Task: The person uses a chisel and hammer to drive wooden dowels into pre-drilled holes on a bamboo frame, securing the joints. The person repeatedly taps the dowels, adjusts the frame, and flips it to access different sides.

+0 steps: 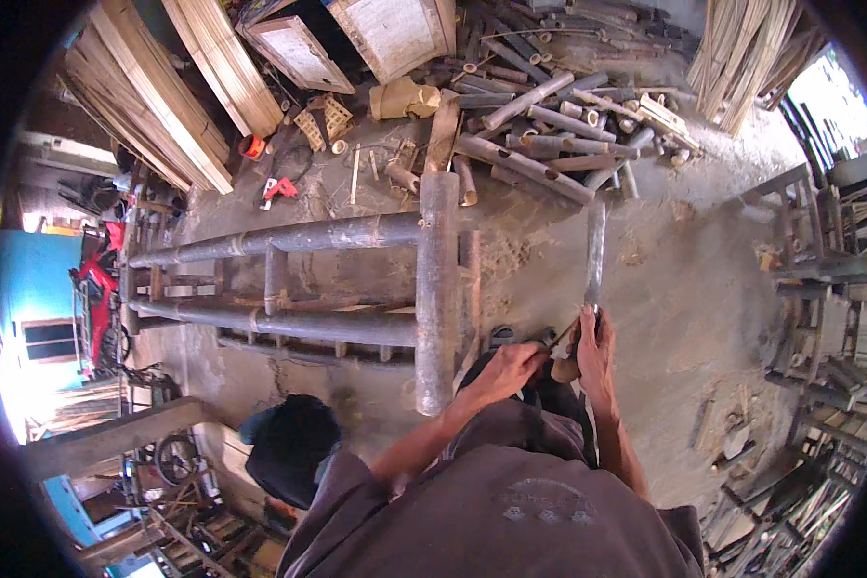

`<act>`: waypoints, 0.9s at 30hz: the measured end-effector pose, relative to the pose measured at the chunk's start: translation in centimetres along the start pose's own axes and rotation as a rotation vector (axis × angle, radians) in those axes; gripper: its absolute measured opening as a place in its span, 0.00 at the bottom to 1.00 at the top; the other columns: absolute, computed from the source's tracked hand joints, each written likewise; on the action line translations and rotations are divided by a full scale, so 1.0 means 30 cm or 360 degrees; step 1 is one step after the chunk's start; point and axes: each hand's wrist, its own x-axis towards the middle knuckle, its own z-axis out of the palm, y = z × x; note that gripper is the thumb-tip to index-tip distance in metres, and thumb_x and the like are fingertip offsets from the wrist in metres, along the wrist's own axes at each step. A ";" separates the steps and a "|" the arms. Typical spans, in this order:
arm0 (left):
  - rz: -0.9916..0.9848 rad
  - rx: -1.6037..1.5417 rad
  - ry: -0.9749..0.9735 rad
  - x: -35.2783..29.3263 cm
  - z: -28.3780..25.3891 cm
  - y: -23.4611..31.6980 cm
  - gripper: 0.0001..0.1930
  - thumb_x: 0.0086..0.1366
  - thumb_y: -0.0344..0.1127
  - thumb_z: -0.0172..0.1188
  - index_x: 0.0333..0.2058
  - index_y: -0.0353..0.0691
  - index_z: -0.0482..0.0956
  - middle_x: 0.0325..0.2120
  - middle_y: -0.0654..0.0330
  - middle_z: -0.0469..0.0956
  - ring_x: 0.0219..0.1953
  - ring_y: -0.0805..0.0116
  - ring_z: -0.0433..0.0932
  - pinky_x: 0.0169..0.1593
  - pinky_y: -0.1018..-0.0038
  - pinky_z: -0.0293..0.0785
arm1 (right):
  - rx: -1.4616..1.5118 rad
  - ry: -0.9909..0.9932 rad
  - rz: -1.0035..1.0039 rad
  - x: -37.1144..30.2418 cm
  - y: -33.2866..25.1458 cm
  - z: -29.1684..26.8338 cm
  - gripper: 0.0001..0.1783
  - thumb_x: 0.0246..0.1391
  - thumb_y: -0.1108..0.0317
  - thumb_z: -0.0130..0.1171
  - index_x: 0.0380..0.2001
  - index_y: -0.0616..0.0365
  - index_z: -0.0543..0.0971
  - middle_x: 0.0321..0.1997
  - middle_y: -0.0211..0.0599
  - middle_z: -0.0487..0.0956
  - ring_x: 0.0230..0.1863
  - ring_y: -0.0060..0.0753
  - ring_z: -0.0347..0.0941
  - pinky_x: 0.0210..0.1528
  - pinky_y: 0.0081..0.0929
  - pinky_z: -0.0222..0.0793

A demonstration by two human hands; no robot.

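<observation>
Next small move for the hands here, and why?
Probably a short, light stroke: left hand drawing the thin stick back a little, right hand holding the long grey blade steady. The blade points forward from the right hand, and the left pinches the stick close beside it. Whether stick and edge touch is too small to tell.
</observation>
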 end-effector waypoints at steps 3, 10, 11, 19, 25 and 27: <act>-0.0584 -0.1016 0.0098 0.051 0.004 0.004 0.09 0.68 0.36 0.51 0.39 0.36 0.74 0.26 0.57 0.78 0.27 0.70 0.77 0.31 0.72 0.71 | -0.0302 0.0126 -0.0504 0.046 -0.138 -0.042 0.11 0.62 0.62 0.51 0.35 0.59 0.71 0.19 0.25 0.65 0.20 0.18 0.63 0.22 0.21 0.59; -0.0836 -0.1907 0.0365 0.310 -0.059 0.143 0.14 0.71 0.42 0.48 0.46 0.37 0.70 0.25 0.63 0.74 0.25 0.76 0.71 0.28 0.79 0.65 | -0.0705 0.0021 -0.0969 0.271 -0.301 -0.198 0.11 0.48 0.68 0.61 0.35 0.59 0.76 0.20 0.35 0.72 0.23 0.27 0.72 0.28 0.26 0.68; -0.0793 -0.1863 0.0356 0.359 -0.047 0.151 0.13 0.71 0.41 0.48 0.45 0.37 0.70 0.24 0.64 0.72 0.24 0.76 0.69 0.27 0.79 0.64 | -0.0840 0.0042 -0.1048 0.312 -0.327 -0.222 0.10 0.46 0.68 0.61 0.33 0.58 0.77 0.21 0.37 0.74 0.24 0.30 0.74 0.28 0.28 0.69; -0.0618 -0.1367 0.0451 0.645 0.182 0.392 0.11 0.72 0.37 0.46 0.30 0.39 0.66 0.19 0.67 0.62 0.21 0.78 0.59 0.24 0.79 0.55 | -0.1577 -0.0722 -0.1392 0.672 -0.428 -0.401 0.19 0.32 0.60 0.66 0.34 0.50 0.80 0.30 0.36 0.82 0.31 0.45 0.78 0.36 0.40 0.72; -0.0699 -0.1556 0.0630 0.716 0.184 0.630 0.15 0.72 0.44 0.46 0.34 0.37 0.68 0.20 0.69 0.61 0.22 0.79 0.57 0.26 0.80 0.55 | -0.1377 -0.0354 -0.1601 1.038 -0.387 -0.463 0.15 0.36 0.65 0.62 0.32 0.55 0.79 0.25 0.44 0.80 0.28 0.50 0.77 0.30 0.41 0.72; -0.0697 -0.1531 0.0516 0.696 0.174 0.695 0.14 0.73 0.42 0.43 0.36 0.36 0.68 0.20 0.68 0.60 0.22 0.80 0.57 0.26 0.81 0.55 | -0.1473 -0.0103 -0.1138 1.164 -0.373 -0.515 0.16 0.38 0.61 0.63 0.34 0.56 0.80 0.25 0.44 0.80 0.29 0.49 0.78 0.32 0.43 0.72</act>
